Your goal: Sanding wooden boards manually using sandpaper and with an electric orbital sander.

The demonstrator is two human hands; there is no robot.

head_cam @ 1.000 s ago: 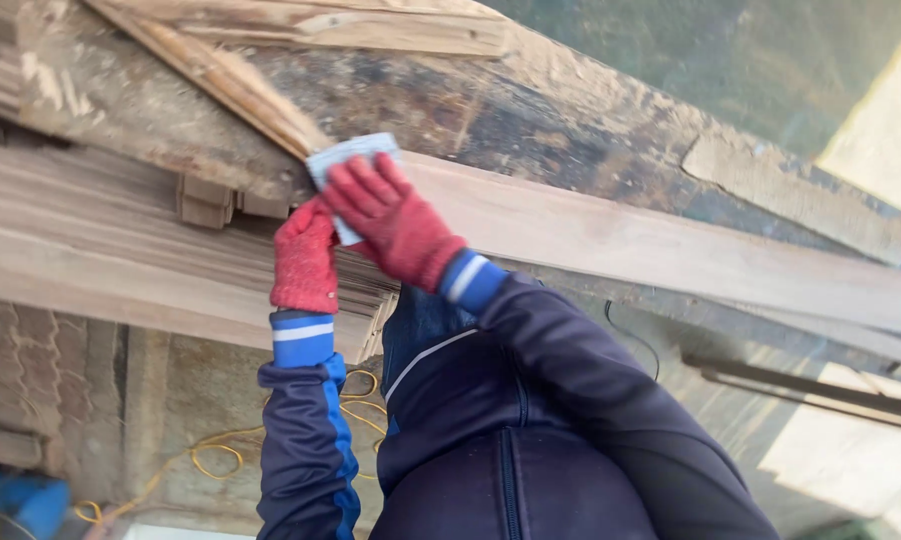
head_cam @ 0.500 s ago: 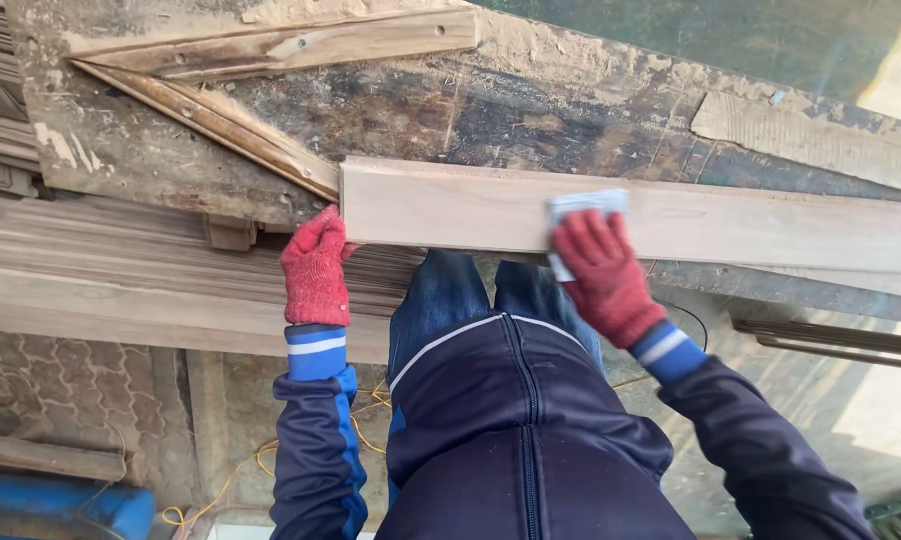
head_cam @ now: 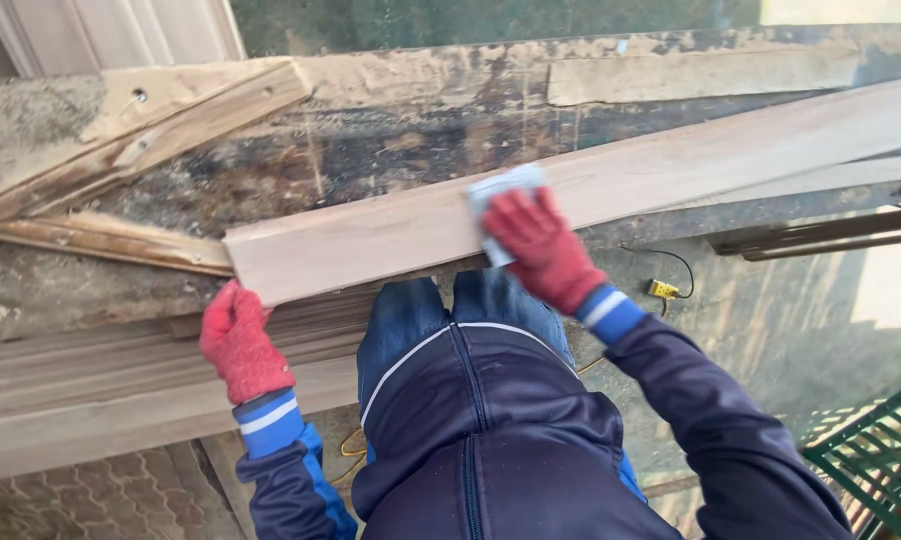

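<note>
Hiding under the right hand (head_cam: 540, 245), most of the sanding sheet (head_cam: 505, 190).

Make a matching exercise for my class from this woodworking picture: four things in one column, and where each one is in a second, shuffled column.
Things:
1. left hand
2. right hand
3. pale sanding sheet
4. green crate

Places:
A. bottom right corner of the view
B. under the right hand, on the plank
C. at the plank's near end
D. pressing partway along the plank

Pairs: 1-C, 2-D, 3-B, 4-A

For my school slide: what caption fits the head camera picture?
Right hand in red glove presses a pale sanding sheet on a long light wooden plank; left hand steadies its end.
</note>
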